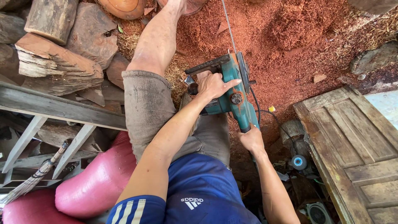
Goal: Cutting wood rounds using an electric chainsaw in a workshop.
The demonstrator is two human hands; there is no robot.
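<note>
1. Blue shirt (199,195) nearest the lens, grey shorts (153,103) beyond.
2. Red sawdust floor (298,37) wide open ahead; split logs (62,62) crowding the left edge, old wooden door (352,145) flat along the right.
3. Pink sacks (95,182) bulging at lower left.
4. Teal power saw (232,89) over the knees, blade end pointing forward.
5. Left hand (213,85) pressed on the saw's body, forefinger stretched out.
6. Right hand (251,139) clenched around the rear handle.

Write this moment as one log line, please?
left hand: gripping top of teal power saw | right hand: on its rear handle | ground: red sawdust | left: logs, pink sacks
</note>
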